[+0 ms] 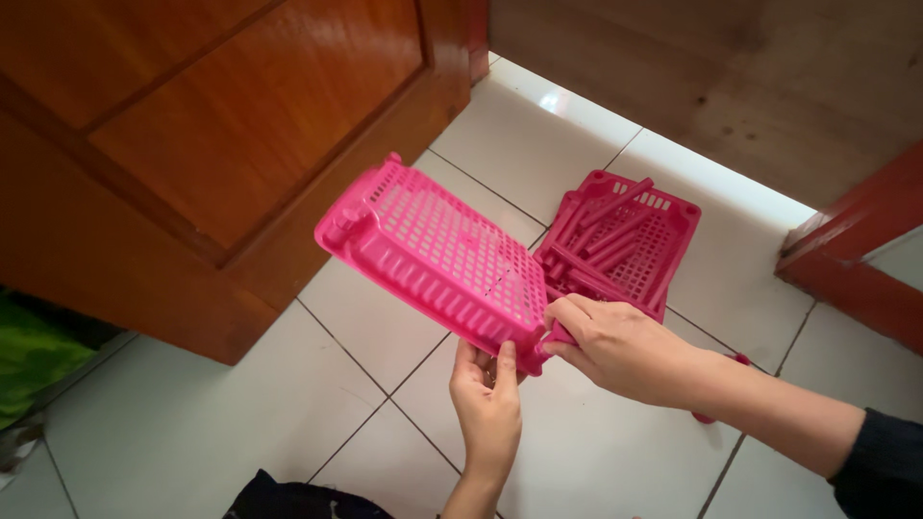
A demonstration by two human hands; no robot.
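Note:
A pink plastic perforated shelf tray (433,258) is held tilted above the white tiled floor. My left hand (487,404) grips its near edge from below. My right hand (625,346) pinches a short pink piece (560,336) against the tray's near right corner. Behind them on the floor lies a stack of similar pink trays (663,226) with several pink tubes (615,235) resting on top.
A brown wooden door (212,144) stands at the left. A wooden panel (750,77) and a red-brown frame (856,250) are at the back right. A small pink part (707,415) lies on the floor under my right forearm. Green cloth (29,356) shows at far left.

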